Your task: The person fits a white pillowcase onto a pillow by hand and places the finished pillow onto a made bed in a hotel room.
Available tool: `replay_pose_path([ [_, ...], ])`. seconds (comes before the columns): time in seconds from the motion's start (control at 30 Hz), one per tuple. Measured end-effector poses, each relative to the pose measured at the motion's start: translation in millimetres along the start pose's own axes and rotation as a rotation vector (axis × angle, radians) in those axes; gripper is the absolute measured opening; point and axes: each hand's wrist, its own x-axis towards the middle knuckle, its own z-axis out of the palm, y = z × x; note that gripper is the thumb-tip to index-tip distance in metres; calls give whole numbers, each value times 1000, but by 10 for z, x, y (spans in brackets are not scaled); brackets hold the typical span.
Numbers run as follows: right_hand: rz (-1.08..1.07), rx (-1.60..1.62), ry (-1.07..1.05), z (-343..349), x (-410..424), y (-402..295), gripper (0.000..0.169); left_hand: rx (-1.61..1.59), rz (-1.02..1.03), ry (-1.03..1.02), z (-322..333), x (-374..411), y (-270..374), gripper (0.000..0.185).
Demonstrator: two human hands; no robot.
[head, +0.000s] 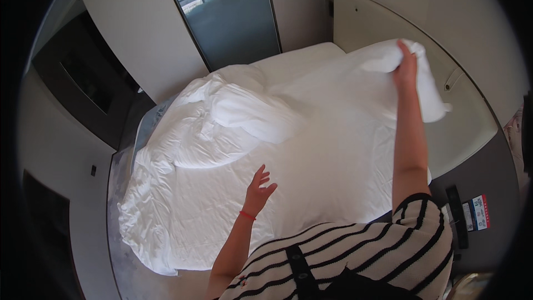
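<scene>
My right hand (pixel 406 68) grips a white piece of bedding (pixel 429 93) by its upper part, beside the cream headboard (pixel 462 121). Whether it is a pillow or loose cloth, I cannot tell; its edge is blurred. Over the near side of the bed hangs my left hand (pixel 259 193), empty, fingers apart, a red band around its wrist. Below it spreads the white bed sheet (pixel 325 175), lightly wrinkled. A white duvet (pixel 216 129) lies bunched in folds across the far side and foot of the bed, ahead of my left hand.
A dark glass panel (pixel 233 29) stands beyond the bed, reflecting a window. At right, a dark bedside surface (pixel 491 246) holds a black object (pixel 457 216) and a printed card (pixel 479 212). A dark door (pixel 83 66) is at far left.
</scene>
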Motion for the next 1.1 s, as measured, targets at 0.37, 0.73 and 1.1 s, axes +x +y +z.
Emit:
replay_pose_path([
  [0.37, -47, -335, -782, 1985, -766, -908, 31, -117, 634, -29, -146, 300, 1356, 110],
  [0.73, 499, -507, -1712, 1836, -3574, 1354, 29, -1214, -155, -239, 254, -413, -522, 72],
  [1.1, 206, -590, -1768, 406, -4856, 1547, 57, -976, -575, 943, -1188, -2222, -1684, 57],
])
